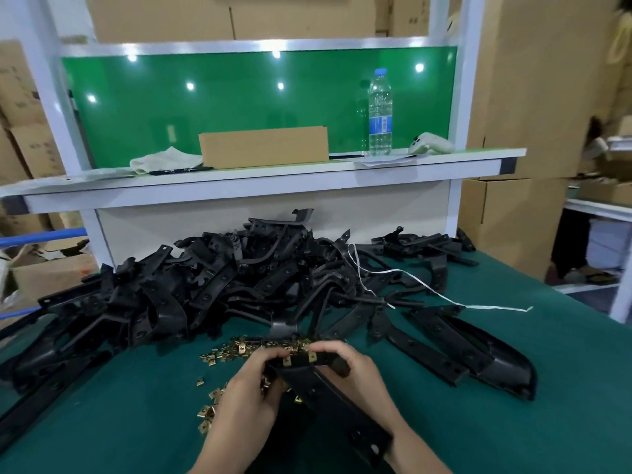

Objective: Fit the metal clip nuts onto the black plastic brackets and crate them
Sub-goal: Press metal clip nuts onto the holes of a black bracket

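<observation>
A long black plastic bracket [328,401] runs from between my hands back toward my body. My left hand [246,388] grips its far end from the left, and my right hand [355,367] curls round the same end from the right. Two brass clip nuts [301,359] sit on that end between my fingertips. Loose brass clip nuts [236,350] lie scattered on the green table [119,422] just beyond and left of my hands. A large heap of black brackets [222,285] fills the table behind. No crate is in view.
Two brackets [478,354] lie apart at the right. A white string [444,299] trails across the heap. On the shelf [273,181] above stand a cardboard box [263,147], a water bottle [380,114], a cloth [164,159] and a pen. Cardboard cartons surround the bench.
</observation>
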The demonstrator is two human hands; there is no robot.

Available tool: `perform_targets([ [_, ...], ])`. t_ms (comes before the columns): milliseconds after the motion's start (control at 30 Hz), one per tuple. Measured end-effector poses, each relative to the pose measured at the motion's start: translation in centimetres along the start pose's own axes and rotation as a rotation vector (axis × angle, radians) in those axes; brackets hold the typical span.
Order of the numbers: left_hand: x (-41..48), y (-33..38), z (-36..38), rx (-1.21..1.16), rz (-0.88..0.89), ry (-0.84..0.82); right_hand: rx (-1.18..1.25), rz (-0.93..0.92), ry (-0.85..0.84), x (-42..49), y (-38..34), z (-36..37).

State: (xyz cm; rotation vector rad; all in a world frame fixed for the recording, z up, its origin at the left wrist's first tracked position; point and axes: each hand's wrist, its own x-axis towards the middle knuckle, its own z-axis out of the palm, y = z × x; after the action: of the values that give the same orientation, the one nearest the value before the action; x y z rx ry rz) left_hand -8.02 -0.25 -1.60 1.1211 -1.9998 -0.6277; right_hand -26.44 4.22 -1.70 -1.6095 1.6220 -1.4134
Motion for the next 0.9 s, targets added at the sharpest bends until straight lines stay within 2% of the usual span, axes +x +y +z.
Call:
perform_targets([
  [233,0.1,1.4,0.0,0.102,0.107,-0.071,0.09,-0.01,-0.006,-1.8,-0.1,-2.1],
  [333,0.6,3.9,0.2,0.03,0.079,-0.167,0.265,0.208,0.009,-3.7,-0.6,-3.0],
  [700,-0.1,14.5,7.4,-0.445,-0.007,-0.275,0.583,0.245,0.426,-9.1,-1.6,-9.9],
  [800,-1.0,17.9,10.0,-0.472,0.035,-0.357,0.626,0.228,0.562,-11.6,-1.9,-12.8],
  [900,-2.8,22.8,12.7,-0.528,0.122,-0.448,0.631,0.156,0.785,-14.6,-2.0,-15.8],
])
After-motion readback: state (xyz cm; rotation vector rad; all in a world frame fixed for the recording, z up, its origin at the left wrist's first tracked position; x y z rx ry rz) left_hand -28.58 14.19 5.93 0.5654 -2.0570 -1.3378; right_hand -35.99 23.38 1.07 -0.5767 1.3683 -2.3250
